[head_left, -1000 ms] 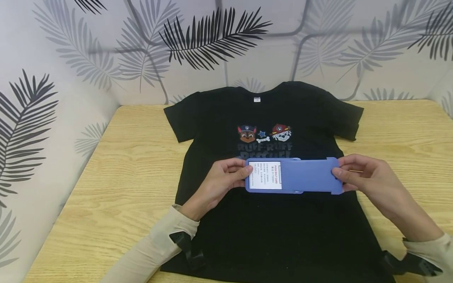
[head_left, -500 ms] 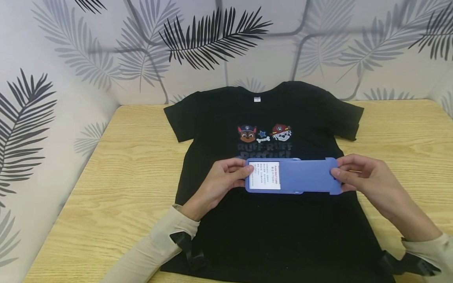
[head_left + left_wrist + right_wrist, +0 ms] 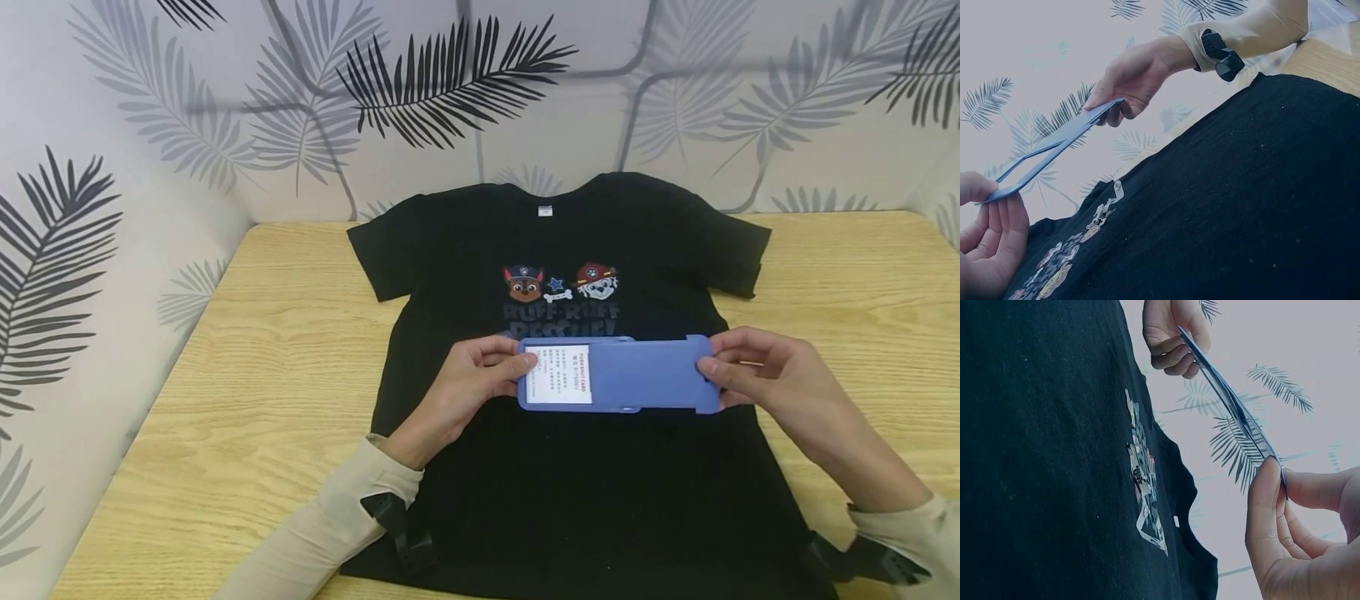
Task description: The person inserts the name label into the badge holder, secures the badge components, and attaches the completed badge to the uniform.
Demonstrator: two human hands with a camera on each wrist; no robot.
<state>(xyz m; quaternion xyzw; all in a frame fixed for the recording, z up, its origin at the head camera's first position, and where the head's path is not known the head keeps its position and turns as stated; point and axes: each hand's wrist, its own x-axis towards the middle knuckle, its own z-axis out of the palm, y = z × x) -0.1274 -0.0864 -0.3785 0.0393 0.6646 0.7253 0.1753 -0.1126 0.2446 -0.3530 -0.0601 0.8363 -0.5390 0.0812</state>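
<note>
Held level above the black T-shirt (image 3: 570, 492) is a blue sliding card holder (image 3: 652, 372), partly slid apart. Its left half shows a white printed card (image 3: 558, 375) headed "PUSH SHUT CARD"; the right half is plain blue. My left hand (image 3: 472, 379) pinches the left end, thumb over the edge of the white card. At the other end, my right hand (image 3: 780, 387) pinches the plain blue part between thumb and fingers. Both wrist views show the holder (image 3: 1060, 140) edge-on, apart from the shirt. Some fingers are hidden behind it.
The T-shirt lies spread, front up, on a wood-grain table (image 3: 247, 375), with cartoon dog heads (image 3: 522, 283) and lettering on its chest. Behind the table hangs a pale leaf-patterned backdrop (image 3: 420, 150). Black straps (image 3: 397, 533) sit on the sleeved wrists.
My right hand has moved slightly left, pushing the plain blue part further over the holder's left half. Less of the white card shows. The left hand stays almost where it was.
</note>
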